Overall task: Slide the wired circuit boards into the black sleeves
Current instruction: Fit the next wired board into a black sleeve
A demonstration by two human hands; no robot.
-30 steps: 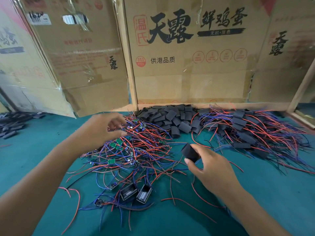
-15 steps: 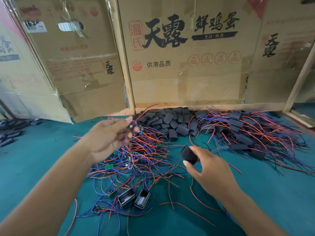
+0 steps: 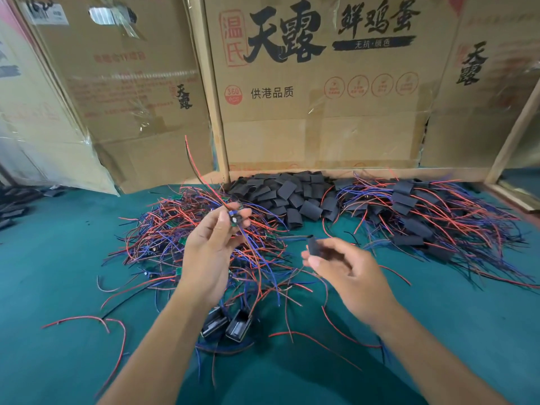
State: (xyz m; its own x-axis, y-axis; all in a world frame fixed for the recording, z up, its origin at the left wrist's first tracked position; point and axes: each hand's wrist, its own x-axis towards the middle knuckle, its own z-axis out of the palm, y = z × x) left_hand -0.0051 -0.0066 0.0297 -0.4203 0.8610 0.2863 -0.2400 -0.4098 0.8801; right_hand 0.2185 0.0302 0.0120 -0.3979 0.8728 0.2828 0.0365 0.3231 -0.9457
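Note:
My left hand (image 3: 209, 244) pinches a small wired circuit board (image 3: 235, 219) lifted above the tangled heap of red, blue and black wired boards (image 3: 163, 238); its red and black wires stick up and trail down. My right hand (image 3: 347, 270) pinches one black sleeve (image 3: 313, 244) between thumb and fingers, a short way right of and lower than the board. The board and the sleeve are apart.
A pile of loose black sleeves (image 3: 289, 197) lies at the back, with a heap of sleeved boards and wires (image 3: 432, 220) to its right. Two small black boxes (image 3: 226, 325) sit near my left forearm. Cardboard walls (image 3: 321, 112) close the back. The table is green (image 3: 58, 273).
My left hand has picked a wired board out of the heap and lifted it toward the centre. My right hand has kept the sleeve and turned it slightly.

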